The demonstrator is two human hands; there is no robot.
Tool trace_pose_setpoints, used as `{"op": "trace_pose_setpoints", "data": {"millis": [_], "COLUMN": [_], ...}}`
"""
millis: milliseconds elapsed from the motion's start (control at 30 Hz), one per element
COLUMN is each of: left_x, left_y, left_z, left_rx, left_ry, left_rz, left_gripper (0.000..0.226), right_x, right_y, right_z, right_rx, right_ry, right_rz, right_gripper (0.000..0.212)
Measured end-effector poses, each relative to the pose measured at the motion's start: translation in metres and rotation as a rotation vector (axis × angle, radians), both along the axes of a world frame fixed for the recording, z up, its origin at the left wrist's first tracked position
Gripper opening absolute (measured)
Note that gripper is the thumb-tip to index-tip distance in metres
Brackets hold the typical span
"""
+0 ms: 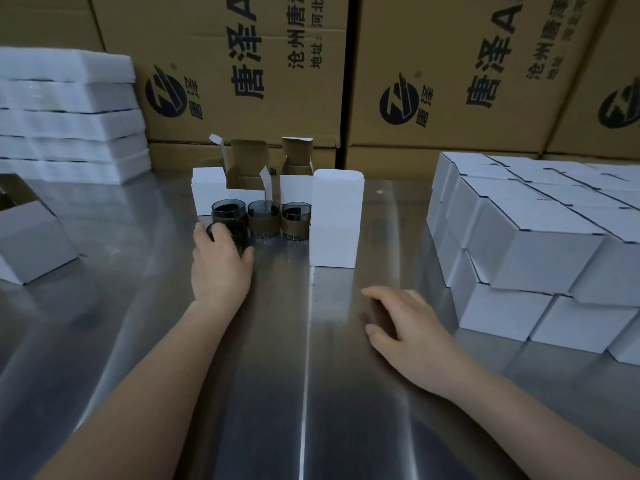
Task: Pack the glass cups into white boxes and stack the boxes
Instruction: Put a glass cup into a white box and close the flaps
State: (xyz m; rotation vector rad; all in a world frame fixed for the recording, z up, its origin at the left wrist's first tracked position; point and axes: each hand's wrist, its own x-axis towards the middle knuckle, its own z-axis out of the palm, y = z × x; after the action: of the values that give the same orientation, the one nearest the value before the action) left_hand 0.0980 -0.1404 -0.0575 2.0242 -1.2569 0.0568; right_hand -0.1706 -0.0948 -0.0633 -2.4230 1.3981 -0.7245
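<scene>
Gripping the nearest glass cup [237,234], which stands on the surface [311,375] before 3 others [264,218] and the open white boxes [207,188], the left hand's [221,268] curled fingers [202,238] hold something probably light, rigid, slick and breakable, best taken round its wall, while the right hand [398,317] rests flat, empty.

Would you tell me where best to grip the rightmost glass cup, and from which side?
Probably by its rim, from above: the rightmost glass cup stands upright, mouth open, set closely between the middle cup and the tall white box.
</scene>
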Motion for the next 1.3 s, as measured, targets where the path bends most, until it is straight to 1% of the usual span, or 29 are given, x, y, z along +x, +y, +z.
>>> {"op": "trace_pose_setpoints", "data": {"millis": [100, 200, 267, 333, 433, 533, 633, 700, 767, 833, 900, 1033, 1167, 1233, 1300], "left_x": [-0.003, -0.013, -0.024, -0.039, -0.066, -0.097, -0.123, -0.135, -0.142, -0.143, -0.142, -0.142, -0.144, -0.143, -0.141], "left_y": [0.004, 0.012, 0.02, 0.028, 0.04, 0.056, 0.069, 0.073, 0.075, 0.074, 0.072, 0.069, 0.068, 0.067, 0.066], "left_z": [0.002, 0.007, 0.013, 0.019, 0.03, 0.037, 0.037, 0.033, 0.027, 0.021, 0.015, 0.005, 0.001, 0.001, 0.001], "left_rx": [-0.071, -0.156, -0.232, -0.296, -0.346, -0.362, -0.353, -0.332, -0.32, -0.341, -0.365, -0.478, -0.566, -0.573, -0.571], "left_ry": [0.04, 0.032, 0.02, 0.009, 0.005, -0.043, -0.105, -0.149, -0.149, -0.109, -0.073, -0.146, -0.2, -0.196, -0.191], "left_rz": [-0.037, -0.095, -0.137, -0.166, -0.229, -0.328, -0.439, -0.503, -0.562, -0.609, -0.649, -0.704, -0.754, -0.789, -0.83], "left_gripper": [0.028, 0.024, 0.023, 0.025, 0.034, 0.053, 0.073, 0.081, 0.085, 0.084, 0.083, 0.087, 0.09, 0.088, 0.08], "right_x": [-0.001, -0.002, -0.003, -0.004, -0.003, -0.001, -0.001, -0.002, -0.005, -0.008, -0.008, -0.005, -0.004, -0.006, -0.007], "right_y": [0.0, 0.0, 0.0, -0.001, -0.001, 0.003, 0.008, 0.011, 0.012, 0.013, 0.012, 0.01, 0.008, 0.006, 0.005], "right_z": [0.001, -0.001, -0.003, -0.004, 0.0, 0.009, 0.018, 0.023, 0.025, 0.027, 0.028, 0.026, 0.025, 0.024, 0.023], "right_rx": [0.007, 0.012, 0.02, 0.043, 0.067, 0.156, 0.29, 0.432, 0.573, 0.665, 0.704, 0.712, 0.704, 0.693, 0.688], "right_ry": [-0.012, -0.053, -0.099, -0.186, -0.395, -0.66, -0.871, -0.987, -1.069, -1.106, -1.137, -1.161, -1.185, -1.208, -1.225], "right_rz": [0.012, 0.019, 0.015, -0.001, -0.055, -0.08, -0.048, 0.0, 0.053, 0.081, 0.073, -0.011, -0.014, -0.03, -0.048], "right_gripper": [0.043, 0.042, 0.041, 0.039, 0.034, 0.032, 0.035, 0.037, 0.047, 0.056, 0.058, 0.053, 0.051, 0.048, 0.046]}}
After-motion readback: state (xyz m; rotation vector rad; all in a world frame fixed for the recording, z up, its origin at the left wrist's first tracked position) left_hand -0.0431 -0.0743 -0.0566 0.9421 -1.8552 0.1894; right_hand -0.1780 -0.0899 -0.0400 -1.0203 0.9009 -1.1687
